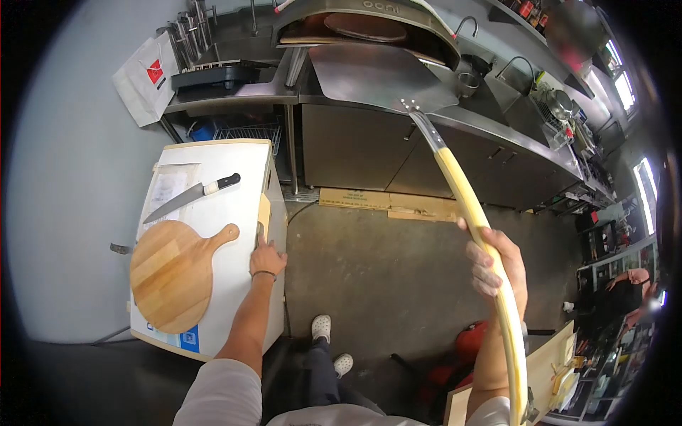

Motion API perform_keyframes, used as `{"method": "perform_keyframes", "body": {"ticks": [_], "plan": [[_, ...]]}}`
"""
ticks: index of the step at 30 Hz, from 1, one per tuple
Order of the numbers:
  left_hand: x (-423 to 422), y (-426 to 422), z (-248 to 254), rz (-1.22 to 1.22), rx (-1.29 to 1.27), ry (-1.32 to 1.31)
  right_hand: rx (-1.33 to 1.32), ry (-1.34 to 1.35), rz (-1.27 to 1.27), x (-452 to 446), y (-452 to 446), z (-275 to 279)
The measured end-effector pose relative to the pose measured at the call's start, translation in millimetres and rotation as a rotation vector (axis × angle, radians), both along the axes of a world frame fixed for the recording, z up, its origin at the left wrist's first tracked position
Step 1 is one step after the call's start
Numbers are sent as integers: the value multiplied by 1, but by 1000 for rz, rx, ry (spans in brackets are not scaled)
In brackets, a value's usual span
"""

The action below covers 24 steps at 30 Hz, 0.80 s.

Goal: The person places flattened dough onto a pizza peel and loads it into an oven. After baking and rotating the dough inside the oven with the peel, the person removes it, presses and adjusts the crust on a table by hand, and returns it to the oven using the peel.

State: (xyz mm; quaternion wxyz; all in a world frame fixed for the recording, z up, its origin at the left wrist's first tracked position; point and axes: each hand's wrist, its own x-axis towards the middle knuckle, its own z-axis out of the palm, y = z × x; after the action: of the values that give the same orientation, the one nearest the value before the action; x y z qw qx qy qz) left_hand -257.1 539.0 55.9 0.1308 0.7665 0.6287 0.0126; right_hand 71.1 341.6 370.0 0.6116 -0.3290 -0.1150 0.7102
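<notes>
My right hand is wrapped around the pale wooden handle of a long pizza peel. The peel's broad metal blade lies just in front of the mouth of the pizza oven. Inside the oven is a round, flat, brownish thing; what it is made of is unclear. My left hand touches the right edge of a white cabinet, index finger stretched out. On the cabinet top, a round wooden board and a large knife lie left of that hand.
A steel counter runs along the back, bearing the oven. A white paper bag stands beside a black appliance at left. Flattened cardboard lies on the floor. Another person is at the far right.
</notes>
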Motion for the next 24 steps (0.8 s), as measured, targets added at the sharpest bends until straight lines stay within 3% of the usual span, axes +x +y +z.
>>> {"method": "perform_keyframes", "body": {"ticks": [5,9,11,13,14,15,17,18,19,21,23,24], "plan": [[0,-1,0,7,24,-14,-35,-3,29,0,-65,-33],[-2,-3,-3,9,17,-23,-29,783,18,-27,-113,-125],[-2,1,-4,8,54,-32,-26,997,-18,-45,-127,-170],[-2,-3,-3,1,86,-13,-127,949,-17,-50,-130,-202],[-1,-4,0,-7,88,-7,-270,702,10,-44,-130,-207],[0,-6,3,-4,44,-2,-269,706,4,-45,-130,-212],[-1,-6,7,1,3,3,-678,-946,254,-52,-124,-217],[-2,-7,7,5,1,2,-715,-1199,185,-50,-137,-239],[1,-7,8,14,3,-10,-718,-1208,180,-40,-152,-261],[0,-7,6,-8,16,-17,-703,-341,-52,-21,-176,-290],[-4,-4,3,-29,40,-13,-700,-321,-74,-28,-194,-294],[-5,-4,0,-28,37,-13,-682,-183,-88,-30,-215,-302]]}}
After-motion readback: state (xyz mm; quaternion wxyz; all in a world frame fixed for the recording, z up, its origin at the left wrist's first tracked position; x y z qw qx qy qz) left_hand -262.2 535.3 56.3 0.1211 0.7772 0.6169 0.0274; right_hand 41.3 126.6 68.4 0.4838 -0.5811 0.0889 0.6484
